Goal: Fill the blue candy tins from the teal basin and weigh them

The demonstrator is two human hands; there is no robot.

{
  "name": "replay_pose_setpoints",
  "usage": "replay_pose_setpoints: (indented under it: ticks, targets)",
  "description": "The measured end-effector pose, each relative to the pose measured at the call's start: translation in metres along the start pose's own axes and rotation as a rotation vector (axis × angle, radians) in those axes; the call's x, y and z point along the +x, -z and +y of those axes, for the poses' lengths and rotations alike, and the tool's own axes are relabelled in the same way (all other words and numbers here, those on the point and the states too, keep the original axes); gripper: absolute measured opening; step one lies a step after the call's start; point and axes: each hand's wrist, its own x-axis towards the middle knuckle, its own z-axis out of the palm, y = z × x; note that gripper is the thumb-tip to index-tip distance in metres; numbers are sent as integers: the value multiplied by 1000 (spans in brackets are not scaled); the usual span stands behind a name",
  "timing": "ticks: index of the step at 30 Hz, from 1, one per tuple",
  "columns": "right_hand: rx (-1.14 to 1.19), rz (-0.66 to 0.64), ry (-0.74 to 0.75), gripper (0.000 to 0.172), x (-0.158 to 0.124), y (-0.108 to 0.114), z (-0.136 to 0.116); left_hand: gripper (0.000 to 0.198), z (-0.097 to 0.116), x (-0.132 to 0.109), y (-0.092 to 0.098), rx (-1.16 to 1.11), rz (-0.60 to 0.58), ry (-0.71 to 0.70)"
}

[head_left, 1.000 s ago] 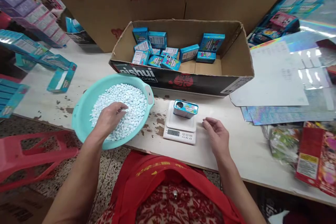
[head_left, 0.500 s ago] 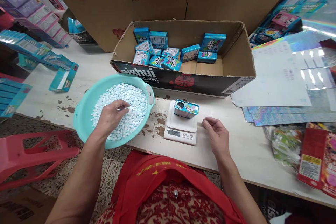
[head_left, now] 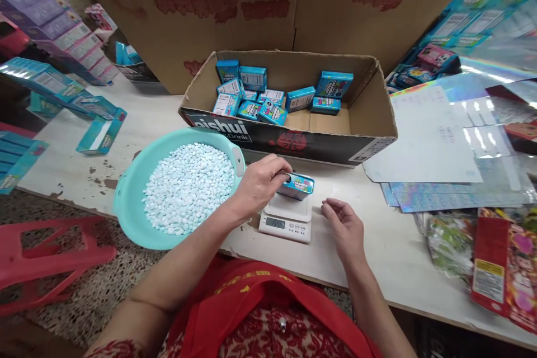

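My left hand point(head_left: 262, 182) is at the hole in the top of a blue candy tin point(head_left: 298, 185). Its thumb and fingertips are pinched together; whatever is between them is hidden. The tin stands upright on a white digital scale point(head_left: 274, 235), whose display is lit. To the left is a turquoise basin point(head_left: 126, 212) with small pale-blue candies point(head_left: 188, 190) in it. My right hand point(head_left: 344, 229) rests on the table just right of the scale, fingers loosely curled and apart from the thumb, holding nothing.
Behind the scale stands an open cardboard box point(head_left: 289, 137) with several blue tins in it. Holographic sheets point(head_left: 428, 134) and packets point(head_left: 490, 263) lie to the right. Blue cartons point(head_left: 100, 128) sit at the left, and a red stool point(head_left: 54, 257) stands on the floor.
My left hand has moved right, from the candies in the basin to the top of the tin on the scale. My right hand stays beside the scale. The view has shifted slightly.
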Motion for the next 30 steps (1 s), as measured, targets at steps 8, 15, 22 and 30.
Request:
replay_pose_setpoints:
  ticks: [8,15,22,30]
  targets:
    - [11,4,9,41,1,3,-2,11,-7,7,-5,47,-116,-4]
    - [2,0,15,40,0,1,-2,9,-6,9,-14,68,-97,-5]
    - [4,1,-9,37,-1,2,-1,8,-1,1,3,25,107,82]
    - [0,37,20,36,3,3,-3,15,-41,-64,80,276,300,432]
